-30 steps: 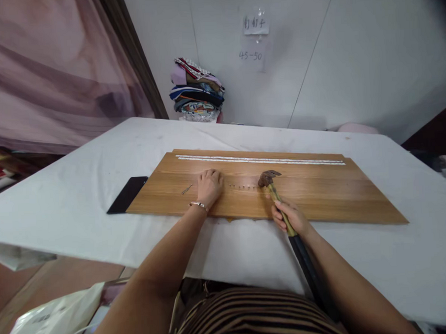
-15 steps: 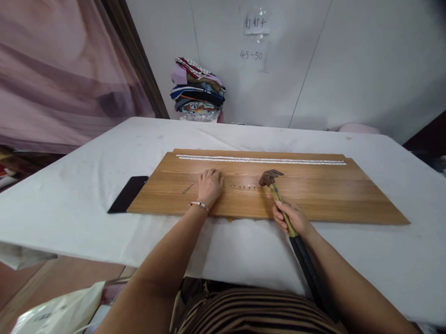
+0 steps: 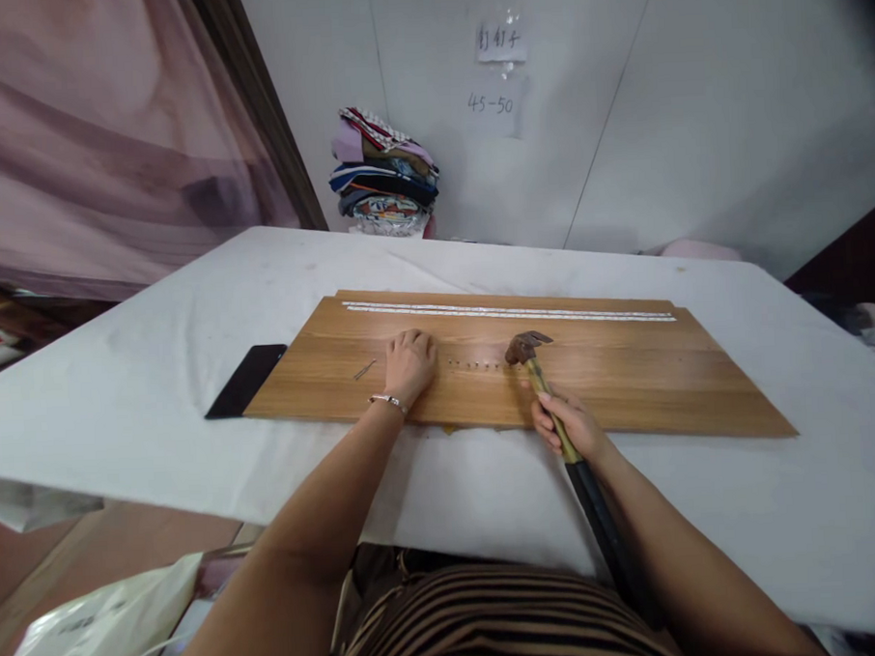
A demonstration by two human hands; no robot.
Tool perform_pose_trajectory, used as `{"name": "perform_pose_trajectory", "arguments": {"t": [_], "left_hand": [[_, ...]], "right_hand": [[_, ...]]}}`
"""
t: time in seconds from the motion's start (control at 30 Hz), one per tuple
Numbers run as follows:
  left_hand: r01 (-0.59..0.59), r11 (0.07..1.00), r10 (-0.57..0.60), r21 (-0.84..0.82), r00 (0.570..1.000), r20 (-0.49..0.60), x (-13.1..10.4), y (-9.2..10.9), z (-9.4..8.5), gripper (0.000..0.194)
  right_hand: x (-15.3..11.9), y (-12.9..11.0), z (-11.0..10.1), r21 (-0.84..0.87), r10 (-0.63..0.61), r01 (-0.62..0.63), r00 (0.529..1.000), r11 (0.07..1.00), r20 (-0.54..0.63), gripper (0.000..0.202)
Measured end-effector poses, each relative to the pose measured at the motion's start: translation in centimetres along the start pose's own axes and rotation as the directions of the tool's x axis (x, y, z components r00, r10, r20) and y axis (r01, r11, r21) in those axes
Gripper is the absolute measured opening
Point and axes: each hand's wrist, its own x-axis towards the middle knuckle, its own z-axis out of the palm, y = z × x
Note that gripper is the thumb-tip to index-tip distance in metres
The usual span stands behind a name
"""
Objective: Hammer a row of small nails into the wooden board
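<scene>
A brown wooden board (image 3: 643, 377) lies across the table. My left hand (image 3: 410, 360) rests palm down on it, fingers curled under and close together; whatever may be beneath them is hidden. Loose nails (image 3: 365, 370) lie on the board to the left of this hand. To its right a short row of small nails (image 3: 477, 365) stands in the wood. My right hand (image 3: 568, 421) is wrapped round the yellow part of the handle of a claw hammer (image 3: 529, 347). Its rusty head is at the right end of the nail row, partly covering the spot below.
Two white measuring strips (image 3: 509, 312) run along the board's far side. A black flat object (image 3: 246, 383) lies at its left end. The white tablecloth (image 3: 191, 319) covers the table. Folded fabrics (image 3: 385, 176) are stacked by the wall, and a plastic bag (image 3: 95, 623) sits lower left.
The view has shifted slightly. Both hands and the hammer hold nearly the same places over the board.
</scene>
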Motion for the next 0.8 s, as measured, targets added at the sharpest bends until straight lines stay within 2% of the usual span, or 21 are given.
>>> {"name": "perform_pose_trajectory", "arguments": {"t": [0.8], "left_hand": [[0.007,1.000,-0.008,0.002,1.000,0.010,0.06,-0.03,0.02,0.028]], "right_hand": [[0.17,0.10,0.05,0.039,0.006,-0.006,1.000,0.999,-0.012,0.055]]}}
